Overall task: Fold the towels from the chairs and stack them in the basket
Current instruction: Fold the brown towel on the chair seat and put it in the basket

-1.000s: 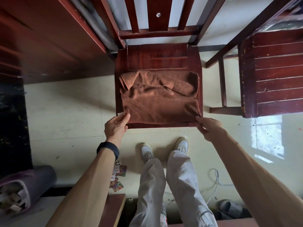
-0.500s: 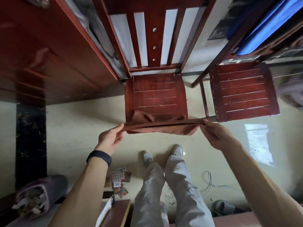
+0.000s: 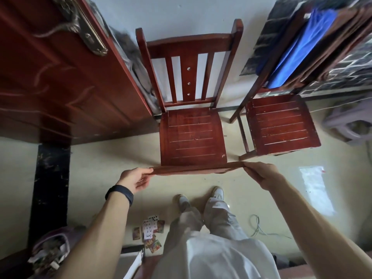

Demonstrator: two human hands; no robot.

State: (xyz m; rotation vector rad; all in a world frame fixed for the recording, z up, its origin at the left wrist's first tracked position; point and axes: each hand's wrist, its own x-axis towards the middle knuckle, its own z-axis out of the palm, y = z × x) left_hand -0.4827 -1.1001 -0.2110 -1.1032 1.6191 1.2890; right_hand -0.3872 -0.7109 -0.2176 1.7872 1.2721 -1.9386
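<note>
Towel stretched taut, left hand, right hand

Pale floor, two chairs, playing cards

Glossy wooden chair, matt cloth towel

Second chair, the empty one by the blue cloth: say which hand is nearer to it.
Right. The right hand grips the brown towel's end just below the second chair's front corner; the left hand holds the other end, beyond the first chair.
</note>
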